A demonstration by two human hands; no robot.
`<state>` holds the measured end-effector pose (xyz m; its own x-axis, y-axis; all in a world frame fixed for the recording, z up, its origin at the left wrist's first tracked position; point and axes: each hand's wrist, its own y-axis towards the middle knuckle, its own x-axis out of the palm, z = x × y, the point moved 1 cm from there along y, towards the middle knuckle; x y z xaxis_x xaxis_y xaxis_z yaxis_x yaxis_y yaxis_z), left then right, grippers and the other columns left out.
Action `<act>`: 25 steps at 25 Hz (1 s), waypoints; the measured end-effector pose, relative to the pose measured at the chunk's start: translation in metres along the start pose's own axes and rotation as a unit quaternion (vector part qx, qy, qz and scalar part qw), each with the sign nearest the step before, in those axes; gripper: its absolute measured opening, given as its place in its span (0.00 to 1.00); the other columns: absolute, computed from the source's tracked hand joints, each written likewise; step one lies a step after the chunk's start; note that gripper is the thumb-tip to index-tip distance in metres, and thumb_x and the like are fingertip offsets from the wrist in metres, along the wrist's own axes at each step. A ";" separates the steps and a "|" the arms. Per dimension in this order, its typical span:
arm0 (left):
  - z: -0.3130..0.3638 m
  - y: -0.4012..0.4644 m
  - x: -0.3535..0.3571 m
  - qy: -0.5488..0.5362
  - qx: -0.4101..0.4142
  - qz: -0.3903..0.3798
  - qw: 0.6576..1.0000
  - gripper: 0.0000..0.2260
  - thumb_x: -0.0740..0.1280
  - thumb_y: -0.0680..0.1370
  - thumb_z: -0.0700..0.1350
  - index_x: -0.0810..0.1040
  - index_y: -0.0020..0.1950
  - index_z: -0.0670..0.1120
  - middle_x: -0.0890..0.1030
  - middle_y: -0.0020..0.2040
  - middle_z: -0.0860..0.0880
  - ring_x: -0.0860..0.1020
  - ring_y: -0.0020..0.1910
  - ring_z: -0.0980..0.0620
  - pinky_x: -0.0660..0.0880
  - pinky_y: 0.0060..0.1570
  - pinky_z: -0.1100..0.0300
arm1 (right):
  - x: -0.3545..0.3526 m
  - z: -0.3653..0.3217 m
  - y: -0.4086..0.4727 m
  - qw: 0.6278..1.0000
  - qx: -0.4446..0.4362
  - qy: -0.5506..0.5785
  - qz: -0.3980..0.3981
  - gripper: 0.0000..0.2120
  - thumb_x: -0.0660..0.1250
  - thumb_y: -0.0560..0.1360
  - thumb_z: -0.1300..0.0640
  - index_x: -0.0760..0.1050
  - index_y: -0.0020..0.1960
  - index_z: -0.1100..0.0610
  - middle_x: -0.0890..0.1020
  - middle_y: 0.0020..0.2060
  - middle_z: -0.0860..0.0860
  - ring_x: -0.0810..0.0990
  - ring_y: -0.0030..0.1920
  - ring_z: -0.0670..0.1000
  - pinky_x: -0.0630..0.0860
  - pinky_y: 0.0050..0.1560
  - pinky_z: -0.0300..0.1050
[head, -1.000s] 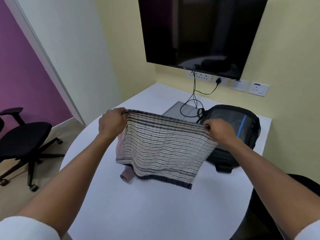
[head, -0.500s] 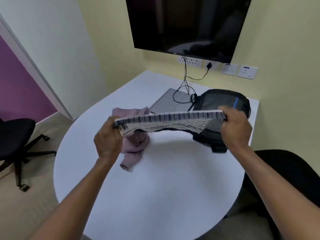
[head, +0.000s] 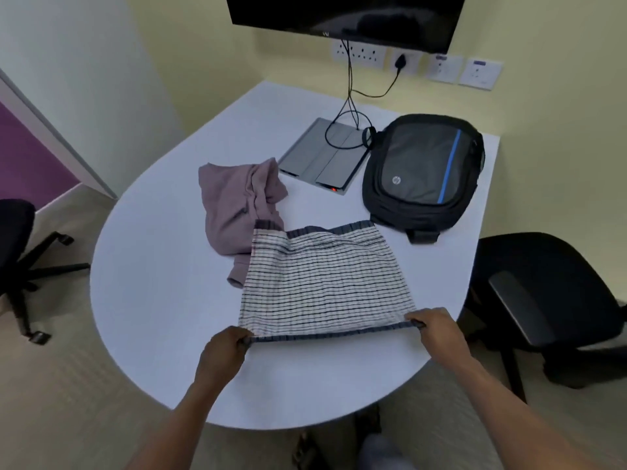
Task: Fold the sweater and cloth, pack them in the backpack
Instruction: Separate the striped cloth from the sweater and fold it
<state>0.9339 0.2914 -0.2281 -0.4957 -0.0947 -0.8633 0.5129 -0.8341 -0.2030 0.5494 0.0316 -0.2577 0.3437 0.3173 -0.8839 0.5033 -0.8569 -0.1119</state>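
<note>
A white cloth with dark stripes [head: 322,283] lies spread flat on the white table [head: 152,266]. My left hand [head: 224,351] pinches its near left corner and my right hand [head: 437,329] pinches its near right corner. A crumpled mauve sweater [head: 234,205] lies behind the cloth on the left, its lower sleeve partly under the cloth's edge. The black backpack [head: 420,171] with a blue stripe lies flat and closed at the back right.
A grey cable box [head: 322,157] with black cords sits in the table behind the sweater. Black office chairs stand at the left [head: 17,239] and right [head: 549,307]. A dark screen [head: 339,15] hangs on the wall above sockets.
The cloth was held up in the air by its top corners; both hands have pulled toward me and lowered it, and it now lies spread on the table.
</note>
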 end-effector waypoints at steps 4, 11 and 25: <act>-0.026 -0.018 0.018 0.007 -0.054 -0.100 0.993 0.08 0.69 0.77 0.50 0.77 0.37 0.57 0.81 0.39 0.56 0.78 0.38 0.56 0.75 0.37 0.57 | 0.003 0.019 -0.026 0.999 0.035 0.001 -0.030 0.24 0.63 0.68 0.76 0.85 0.48 0.51 0.85 0.41 0.47 0.81 0.40 0.46 0.75 0.39 0.40; -0.035 -0.022 0.026 -0.025 -0.030 -0.219 0.975 0.11 0.71 0.76 0.54 0.79 0.38 0.51 0.82 0.33 0.52 0.79 0.32 0.58 0.72 0.34 0.64 | -0.012 0.031 -0.053 0.990 0.118 0.038 -0.070 0.15 0.72 0.74 0.63 0.80 0.40 0.43 0.84 0.39 0.47 0.80 0.44 0.49 0.73 0.40 0.43; 0.006 0.041 -0.016 -0.165 -0.058 0.094 0.980 0.04 0.67 0.80 0.46 0.81 0.47 0.52 0.82 0.39 0.55 0.79 0.39 0.56 0.72 0.37 0.61 | -0.077 -0.024 0.050 0.956 0.167 0.226 0.080 0.05 0.69 0.77 0.59 0.80 0.43 0.54 0.83 0.37 0.53 0.79 0.37 0.51 0.77 0.45 0.51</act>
<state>0.9586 0.2557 -0.2201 -0.5743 -0.4281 -0.6978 0.6841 -0.7192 -0.1219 0.5671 -0.0263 -0.1848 0.7414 0.2497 -0.6228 0.1605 -0.9672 -0.1967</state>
